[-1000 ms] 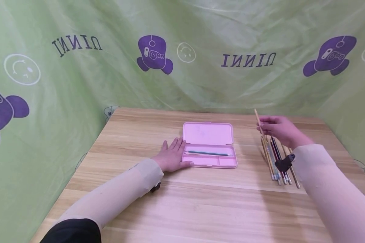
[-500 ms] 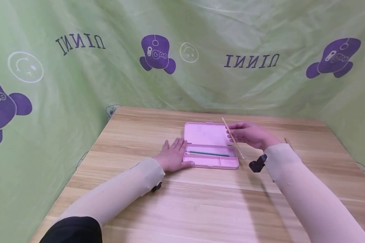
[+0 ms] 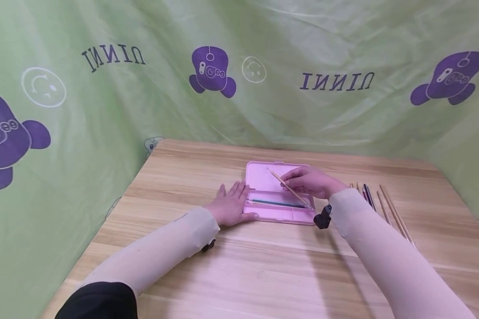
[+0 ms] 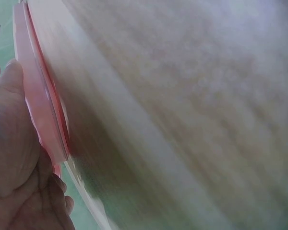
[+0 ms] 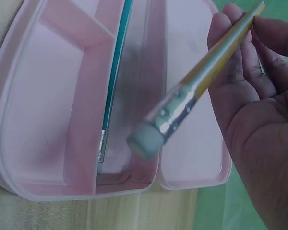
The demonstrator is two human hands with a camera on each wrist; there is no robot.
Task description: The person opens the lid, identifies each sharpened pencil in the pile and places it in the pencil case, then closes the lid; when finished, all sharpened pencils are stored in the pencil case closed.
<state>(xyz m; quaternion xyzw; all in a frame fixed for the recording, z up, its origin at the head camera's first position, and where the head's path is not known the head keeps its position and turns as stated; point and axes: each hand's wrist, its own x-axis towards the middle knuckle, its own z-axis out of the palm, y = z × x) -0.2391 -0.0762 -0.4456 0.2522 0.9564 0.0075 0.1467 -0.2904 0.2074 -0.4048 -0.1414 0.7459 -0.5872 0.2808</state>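
A pink pencil case (image 3: 269, 214) lies opened on the table, its lid folded back away from me. My left hand (image 3: 230, 208) rests along the case's left edge, fingers straight and spread. In the right hand (image 3: 312, 181), thumb and fingers pinch a wood-coloured pencil (image 3: 284, 184) above the case. That pencil slants, its tip toward the lid and its eraser end over the right side of the long compartment. Inside that compartment lies a teal pencil (image 5: 116, 67), parallel to the divider. The left wrist view shows the left palm (image 4: 12, 139) against the case's side wall (image 4: 41, 91).
Several pencils (image 3: 395, 210) lie on the wooden table (image 3: 239, 274) at the right, partly hidden behind the right sleeve (image 3: 377, 239). A green printed curtain (image 3: 279, 119) hangs behind the table and along its sides.
My right hand has carried the wood-coloured pencil leftward from beside the loose pencils to over the case, and lower. The left hand stays at the case's edge.
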